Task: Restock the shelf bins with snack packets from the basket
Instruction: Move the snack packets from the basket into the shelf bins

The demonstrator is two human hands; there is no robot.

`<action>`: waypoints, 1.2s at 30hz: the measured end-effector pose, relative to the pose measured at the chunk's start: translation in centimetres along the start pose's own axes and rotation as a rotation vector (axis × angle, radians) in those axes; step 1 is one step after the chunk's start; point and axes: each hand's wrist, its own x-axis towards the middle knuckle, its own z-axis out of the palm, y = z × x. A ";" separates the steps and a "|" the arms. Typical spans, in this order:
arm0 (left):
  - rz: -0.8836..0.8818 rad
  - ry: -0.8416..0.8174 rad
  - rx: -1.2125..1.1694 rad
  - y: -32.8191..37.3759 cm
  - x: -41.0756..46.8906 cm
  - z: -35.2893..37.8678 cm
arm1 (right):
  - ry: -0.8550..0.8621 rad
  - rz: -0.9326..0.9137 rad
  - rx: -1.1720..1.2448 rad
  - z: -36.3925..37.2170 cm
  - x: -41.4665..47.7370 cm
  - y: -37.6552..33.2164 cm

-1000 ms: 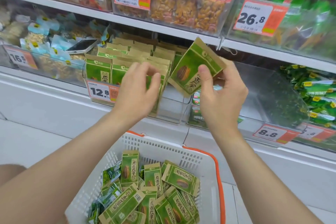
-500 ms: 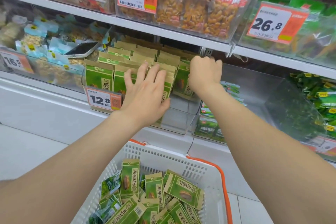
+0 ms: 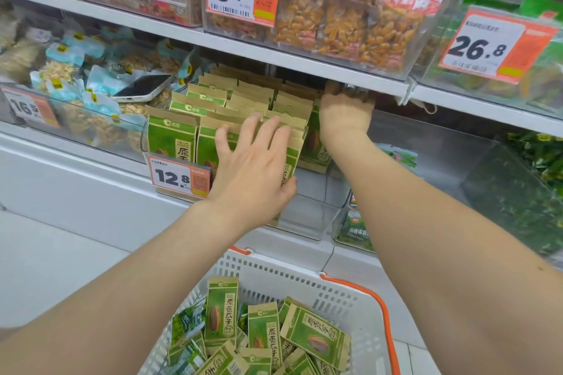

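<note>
Green and tan snack packets [image 3: 172, 137] stand in rows in a clear shelf bin [image 3: 307, 218] tagged 12.8. My left hand [image 3: 256, 167] lies flat with straight fingers against the front packets of the right-hand row. My right hand [image 3: 344, 114] reaches deep into the bin's back right, just under the upper shelf edge, above a packet [image 3: 313, 146] at the row's end. Its fingers are hidden under the shelf. Below, a white basket [image 3: 274, 271] with an orange handle holds several more of the same packets [image 3: 219, 310].
The upper shelf edge [image 3: 304, 65] hangs low over the bin. A phone [image 3: 143, 87] lies on blue-topped packets in the left bin. To the right stands a clear bin [image 3: 426, 143] with green packets at its bottom. Bins of nuts sit above.
My right hand carried a packet from in front of the shelf into the bin and pushed farther back under the shelf. My left hand flattened against the front packets.
</note>
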 end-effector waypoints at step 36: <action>0.057 -1.204 0.133 -3.8 -10.4 5.7 | -0.877 -0.340 0.672 20.9 -27.4 -9.6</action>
